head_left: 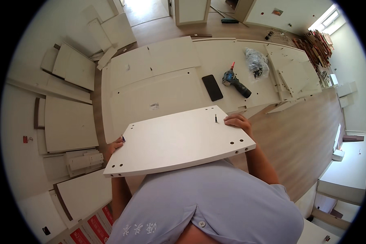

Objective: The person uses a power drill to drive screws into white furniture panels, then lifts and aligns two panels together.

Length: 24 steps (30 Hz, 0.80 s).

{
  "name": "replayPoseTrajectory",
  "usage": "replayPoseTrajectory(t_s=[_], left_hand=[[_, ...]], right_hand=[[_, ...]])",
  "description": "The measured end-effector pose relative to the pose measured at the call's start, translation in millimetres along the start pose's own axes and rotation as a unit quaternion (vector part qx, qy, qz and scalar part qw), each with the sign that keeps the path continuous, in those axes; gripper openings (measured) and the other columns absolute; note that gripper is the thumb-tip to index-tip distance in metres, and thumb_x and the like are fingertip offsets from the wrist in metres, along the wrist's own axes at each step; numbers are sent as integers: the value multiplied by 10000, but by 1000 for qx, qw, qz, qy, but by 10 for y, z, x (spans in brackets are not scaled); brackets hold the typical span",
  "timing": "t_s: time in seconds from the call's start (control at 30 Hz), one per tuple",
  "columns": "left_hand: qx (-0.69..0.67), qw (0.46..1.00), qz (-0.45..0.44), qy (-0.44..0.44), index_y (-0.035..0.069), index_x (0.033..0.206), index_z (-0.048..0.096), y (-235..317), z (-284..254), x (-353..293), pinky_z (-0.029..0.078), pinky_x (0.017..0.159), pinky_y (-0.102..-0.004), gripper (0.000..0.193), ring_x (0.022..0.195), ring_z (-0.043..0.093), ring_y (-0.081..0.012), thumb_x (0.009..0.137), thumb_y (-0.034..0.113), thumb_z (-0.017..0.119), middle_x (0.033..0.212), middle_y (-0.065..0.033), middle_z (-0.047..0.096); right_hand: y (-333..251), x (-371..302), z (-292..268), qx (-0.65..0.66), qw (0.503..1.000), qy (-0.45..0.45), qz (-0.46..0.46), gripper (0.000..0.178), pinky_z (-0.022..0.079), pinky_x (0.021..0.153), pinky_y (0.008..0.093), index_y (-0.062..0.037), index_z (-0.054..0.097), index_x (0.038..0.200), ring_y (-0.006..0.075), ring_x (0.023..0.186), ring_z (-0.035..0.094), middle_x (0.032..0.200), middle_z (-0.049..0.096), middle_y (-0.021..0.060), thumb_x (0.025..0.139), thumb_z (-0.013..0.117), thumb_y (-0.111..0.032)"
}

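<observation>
In front of my chest is a white furniture panel (pixel 175 138), with dark pre-drilled holes near its corners and along its near edge. My left hand (pixel 116 146) is closed on its left edge, beside a small dark connecting bolt (pixel 123 138) that sticks up there. On the opposite edge, my right hand (pixel 238 122) grips the board with fingers curled over its top. A second connecting bolt (pixel 216 118) stands upright on the panel just left of those fingers. The undersides of both hands are hidden.
Large white boards (pixel 154 87) lie beyond the panel, bearing a black phone (pixel 212 88), a cordless drill (pixel 236 82) and a clear plastic bag (pixel 257 63) of hardware. More panels (pixel 69 124) lean at the left. Wooden floor (pixel 299 140) extends to the right.
</observation>
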<state>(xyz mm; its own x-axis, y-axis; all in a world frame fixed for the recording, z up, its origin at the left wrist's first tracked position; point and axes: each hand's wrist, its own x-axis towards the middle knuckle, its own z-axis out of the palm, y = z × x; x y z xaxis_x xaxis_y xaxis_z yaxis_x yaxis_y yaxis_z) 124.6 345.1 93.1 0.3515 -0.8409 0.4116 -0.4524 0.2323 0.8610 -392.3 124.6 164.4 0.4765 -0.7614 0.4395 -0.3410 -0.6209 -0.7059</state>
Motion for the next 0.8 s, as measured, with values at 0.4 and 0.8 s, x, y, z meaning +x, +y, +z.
replayPoseTrajectory(t_s=[0.4, 0.8], left_hand=[[-26, 998, 44, 33, -22, 1059, 676, -209, 100, -2, 444, 1131, -563, 324, 1134, 664, -308, 951, 283, 676, 1058, -175, 706], [-208, 936, -271, 90, 3, 1277, 572, -808, -50, -310, 524, 1042, -432, 381, 1247, 595, -296, 1027, 291, 575, 1397, -172, 556]], right_hand=[[114, 87, 297, -9, 999, -3, 32, 225, 560, 847, 361, -95, 732, 932, 276, 989, 709, 1022, 753, 72, 720, 732, -171], [268, 218, 728, -70, 987, 32, 140, 319, 546, 936, 375, -148, 700, 1115, 310, 1103, 668, 1161, 718, 86, 798, 706, -109]])
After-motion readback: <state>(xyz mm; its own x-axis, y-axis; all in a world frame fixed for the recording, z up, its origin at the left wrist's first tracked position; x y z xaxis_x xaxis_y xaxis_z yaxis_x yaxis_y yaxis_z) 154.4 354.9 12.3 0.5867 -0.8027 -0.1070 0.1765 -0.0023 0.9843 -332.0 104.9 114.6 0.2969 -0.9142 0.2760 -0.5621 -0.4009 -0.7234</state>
